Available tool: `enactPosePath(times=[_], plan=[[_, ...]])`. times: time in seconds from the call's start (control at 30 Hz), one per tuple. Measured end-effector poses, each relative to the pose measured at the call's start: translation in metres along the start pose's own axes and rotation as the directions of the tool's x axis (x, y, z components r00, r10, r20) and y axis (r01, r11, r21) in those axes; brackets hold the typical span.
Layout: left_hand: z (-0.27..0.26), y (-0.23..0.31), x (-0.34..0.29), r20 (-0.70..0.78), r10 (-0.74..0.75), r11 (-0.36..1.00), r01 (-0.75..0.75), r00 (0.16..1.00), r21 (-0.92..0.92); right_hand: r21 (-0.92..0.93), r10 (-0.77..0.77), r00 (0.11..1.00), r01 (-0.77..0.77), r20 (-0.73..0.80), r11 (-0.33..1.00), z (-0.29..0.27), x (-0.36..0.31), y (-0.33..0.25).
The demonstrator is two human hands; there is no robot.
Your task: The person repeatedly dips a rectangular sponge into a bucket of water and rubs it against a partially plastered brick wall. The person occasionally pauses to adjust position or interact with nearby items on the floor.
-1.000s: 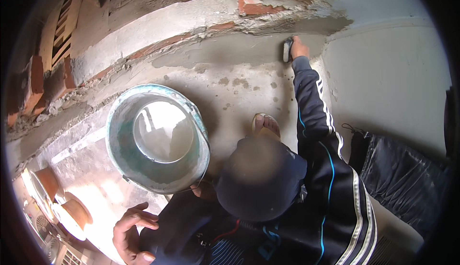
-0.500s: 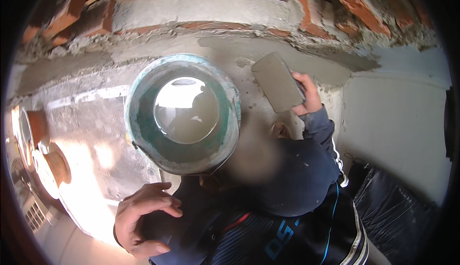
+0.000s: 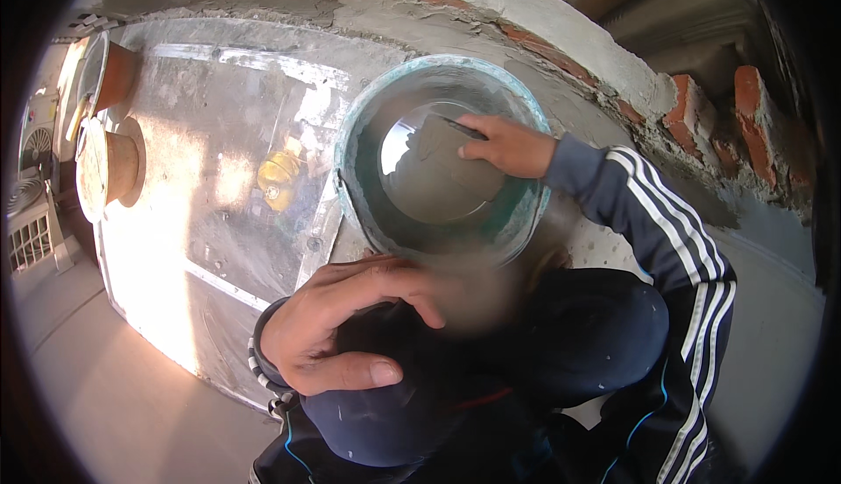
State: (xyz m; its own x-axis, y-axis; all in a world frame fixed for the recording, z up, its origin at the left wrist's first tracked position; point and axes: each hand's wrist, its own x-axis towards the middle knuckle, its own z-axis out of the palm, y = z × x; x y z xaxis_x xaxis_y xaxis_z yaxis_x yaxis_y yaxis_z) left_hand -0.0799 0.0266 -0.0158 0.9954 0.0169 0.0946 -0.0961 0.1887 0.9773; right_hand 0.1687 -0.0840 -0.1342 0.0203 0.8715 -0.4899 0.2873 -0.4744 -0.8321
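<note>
My right hand reaches into a green bucket with a grey-crusted rim. It grips a rectangular grey sponge, its flat face coated in mortar, by the upper edge. The sponge is at the cloudy water in the bucket; how much of it is submerged I cannot tell. Over my left knee, my left hand is held open, thumb and fingers apart with nothing between them, near the bucket's front side. A blurred patch hides the spot between that hand and the bucket.
A low brick wall with rough mortar runs behind the bucket to the right. On the grey slab at left lies a yellow spool-like item. Two brownish tubs stand at the far left, near a white slatted plastic item.
My right hand has brought the sponge leftward from beside the wall into the bucket. My left hand has moved right, closer to the bucket. The view has shifted and turned left.
</note>
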Motion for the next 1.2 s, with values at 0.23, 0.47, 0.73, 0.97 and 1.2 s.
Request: enactPosePath(times=[0.23, 0.47, 0.73, 0.97, 1.2], plan=[[-0.007, -0.016, -0.017, 0.033, -0.091, 0.971, 0.097, 0.995, -0.221, -0.671, 0.138, 0.964, -0.258, -0.228, 0.695, 0.05, 0.025, 0.021], [0.001, -0.05, 0.022, -0.253, -0.382, 0.92, 0.392, 0.889, -0.013, -0.468, 0.038, 0.972, -0.146, -0.233, 0.871, 0.11, 0.069, 0.058], [-0.009, -0.113, 0.042, -0.386, -0.341, 0.647, 0.512, 0.857, 0.565, -0.833, -0.292, 0.942, 0.023, -0.167, 0.552, 0.08, 0.077, 0.065], [-0.022, -0.143, 0.052, -0.314, -0.594, 0.173, 0.499, 0.74, 0.849, -0.745, -0.254, 0.964, 0.114, -0.077, 0.658, 0.098, 0.069, 0.061], [-0.028, -0.167, 0.037, -0.241, -0.571, 0.189, 0.411, 0.785, 0.892, -0.53, -0.114, 0.99, 0.054, -0.081, 0.847, 0.093, 0.054, 0.064]])
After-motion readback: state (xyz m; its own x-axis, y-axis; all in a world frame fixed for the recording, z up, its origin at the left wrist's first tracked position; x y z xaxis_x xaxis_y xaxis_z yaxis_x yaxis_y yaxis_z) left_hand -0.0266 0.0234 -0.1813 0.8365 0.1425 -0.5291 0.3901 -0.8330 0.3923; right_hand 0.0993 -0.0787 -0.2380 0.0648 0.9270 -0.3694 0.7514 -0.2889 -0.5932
